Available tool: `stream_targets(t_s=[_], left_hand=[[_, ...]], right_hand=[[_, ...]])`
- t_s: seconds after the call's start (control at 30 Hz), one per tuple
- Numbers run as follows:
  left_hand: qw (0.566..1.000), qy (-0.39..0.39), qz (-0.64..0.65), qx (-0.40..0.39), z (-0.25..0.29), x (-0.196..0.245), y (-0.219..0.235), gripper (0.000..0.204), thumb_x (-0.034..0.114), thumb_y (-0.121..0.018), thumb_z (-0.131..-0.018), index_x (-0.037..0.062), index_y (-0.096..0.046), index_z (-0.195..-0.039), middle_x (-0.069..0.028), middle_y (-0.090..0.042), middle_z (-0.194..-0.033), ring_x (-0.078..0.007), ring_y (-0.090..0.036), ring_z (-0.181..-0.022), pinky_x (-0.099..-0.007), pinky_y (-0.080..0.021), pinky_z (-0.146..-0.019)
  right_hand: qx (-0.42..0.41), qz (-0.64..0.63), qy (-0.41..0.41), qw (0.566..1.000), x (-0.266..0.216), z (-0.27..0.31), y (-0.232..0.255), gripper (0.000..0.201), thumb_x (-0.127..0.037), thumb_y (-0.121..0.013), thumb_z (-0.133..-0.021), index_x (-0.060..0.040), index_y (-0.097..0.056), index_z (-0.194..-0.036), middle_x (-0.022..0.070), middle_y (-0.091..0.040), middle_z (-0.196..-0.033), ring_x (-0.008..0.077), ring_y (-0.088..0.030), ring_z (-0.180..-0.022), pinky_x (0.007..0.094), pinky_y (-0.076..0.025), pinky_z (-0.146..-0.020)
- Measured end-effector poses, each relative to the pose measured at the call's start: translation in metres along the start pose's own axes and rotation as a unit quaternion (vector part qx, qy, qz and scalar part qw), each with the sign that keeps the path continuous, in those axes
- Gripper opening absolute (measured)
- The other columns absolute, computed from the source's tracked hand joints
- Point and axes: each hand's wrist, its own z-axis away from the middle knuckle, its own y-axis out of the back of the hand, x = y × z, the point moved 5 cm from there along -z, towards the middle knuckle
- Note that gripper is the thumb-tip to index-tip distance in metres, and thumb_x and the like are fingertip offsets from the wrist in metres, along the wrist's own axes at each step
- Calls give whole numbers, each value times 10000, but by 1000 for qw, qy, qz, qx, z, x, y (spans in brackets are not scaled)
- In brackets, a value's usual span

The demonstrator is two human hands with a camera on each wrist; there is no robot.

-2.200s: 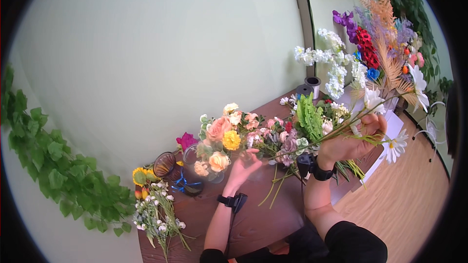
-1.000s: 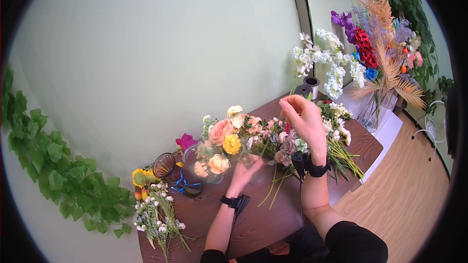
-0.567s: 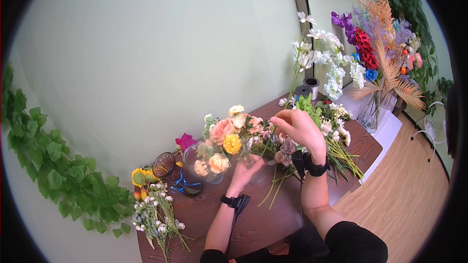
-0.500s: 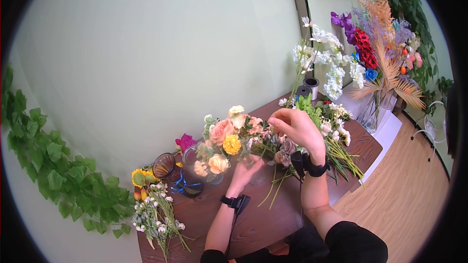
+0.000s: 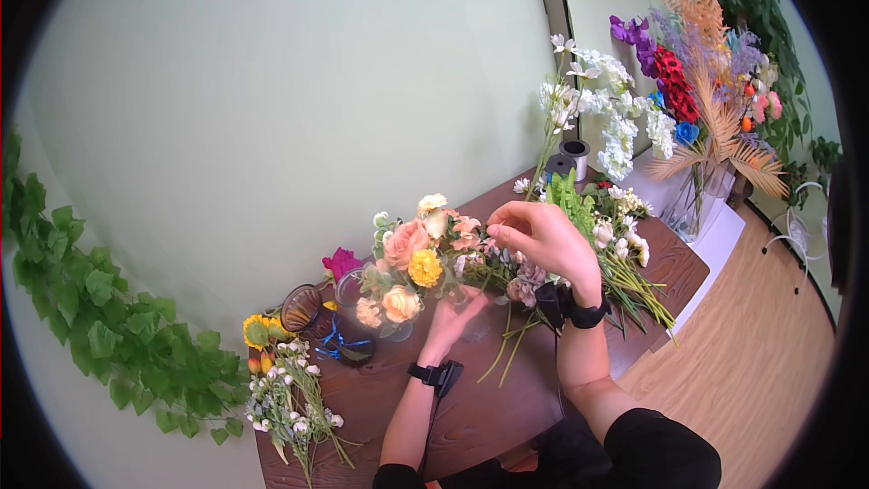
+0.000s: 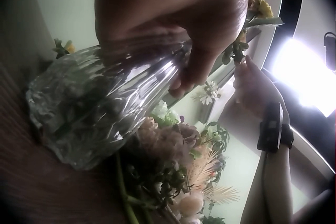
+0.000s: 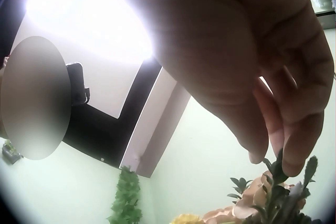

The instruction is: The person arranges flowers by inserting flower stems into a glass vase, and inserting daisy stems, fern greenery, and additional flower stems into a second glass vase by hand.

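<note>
My left hand grips a clear ribbed glass vase, with fingers and thumb wrapped round its upper part. Out of the vase rises a bunch with a peach rose, a yellow flower and a cream rose. At the bunch's right side is my right hand, its thumb and fingertips pinching a green leafy sprig close by peach petals. A tall stem of white daisies stands behind the right hand, its lower end hidden.
Cut flowers with long stems lie on the brown table at right. A dark glass vase with blue ribbon, white-flower sprigs and sunflowers are at left. Wire spools and a large bouquet stand farther back.
My right hand has carried the white daisy stem from the far right to behind the bunch, then moved left and down to the peach flowers. My left hand stays at the vase.
</note>
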Motion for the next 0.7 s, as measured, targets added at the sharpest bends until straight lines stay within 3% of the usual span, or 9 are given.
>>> stream_targets(t_s=[0.33, 0.4, 0.43, 0.53, 0.7], left_hand=[[999, -32, -26, 12, 0, 0, -1, 152, 186, -621, -943, 35, -644, -937, -23, -638, -902, -118, -590, -863, -267, -453, -796], [999, -37, -25, 13, 0, 0, -2, 157, 188, -616, -946, 34, -645, -939, -23, -639, -896, -118, -592, -855, -268, -454, -791], [999, -38, -23, 17, -1, -2, -1, 158, 188, -615, -947, 33, -644, -942, -24, -640, -899, -118, -593, -852, -269, -455, -787], [999, -37, -17, 17, -1, 0, -2, 157, 185, -616, -946, 30, -644, -944, -28, -641, -902, -119, -593, -850, -269, -455, -783], [998, -56, -9, 14, -1, 8, -4, 162, 170, -627, -937, 14, -657, -965, -31, -679, -916, -115, -616, -892, -266, -466, -811]], right_hand=[[15, 48, 53, 997, -9, -2, -7, 214, -176, -646, -906, 24, -647, -985, 71, -671, -738, 117, -629, -647, 272, -503, -608], [-7, 78, 76, 994, -7, -2, -11, 241, -194, -650, -900, 27, -647, -996, 124, -678, -767, 196, -663, -679, 310, -520, -635], [-7, 78, 75, 994, -5, -2, -12, 241, -194, -650, -900, 27, -647, -996, 124, -678, -767, 196, -663, -679, 310, -520, -635], [-54, 144, 100, 983, -7, -3, -22, 289, -233, -657, -879, 15, -653, -1026, 193, -668, -833, 341, -652, -747, 390, -519, -676], [-90, 147, 107, 979, -17, -4, -39, 271, -233, -644, -884, 9, -657, -1005, 180, -661, -821, 355, -617, -780, 411, -483, -730]])
